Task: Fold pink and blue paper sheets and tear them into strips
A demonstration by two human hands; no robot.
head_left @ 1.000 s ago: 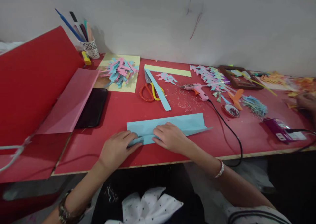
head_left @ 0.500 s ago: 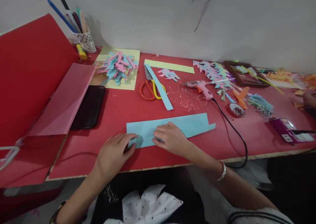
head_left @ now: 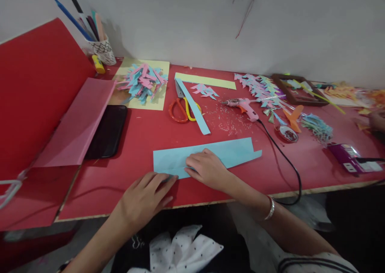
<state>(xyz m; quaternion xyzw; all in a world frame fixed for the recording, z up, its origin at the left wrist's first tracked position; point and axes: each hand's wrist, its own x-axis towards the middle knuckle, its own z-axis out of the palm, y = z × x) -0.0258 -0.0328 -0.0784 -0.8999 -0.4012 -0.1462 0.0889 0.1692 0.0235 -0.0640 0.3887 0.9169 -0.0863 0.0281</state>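
A folded sheet of light blue paper (head_left: 237,152) lies lengthwise near the front edge of the red table. Its near long side is turned over in a narrow fold, which sticks out past the right end. My right hand (head_left: 207,169) presses on the middle of the fold with curled fingers, the paper under and between them. At the sheet's lower left corner, my left hand (head_left: 147,196) rests with fingers stretched out, the fingertips touching the folded edge. Behind the sheet, a narrow blue paper strip (head_left: 197,112) lies across scissors (head_left: 179,110) with one red and one yellow handle.
A pink glue gun (head_left: 245,107) with a black cable lies to the right. Pink and blue paper cuttings (head_left: 144,82) are heaped at the back left, near a black phone (head_left: 110,132) and a pen cup (head_left: 104,51). Another person's hand (head_left: 377,120) shows at far right.
My left hand has slid slightly right and toward me along the fold, its fingers straighter now. My right hand and the blue paper have stayed in place.
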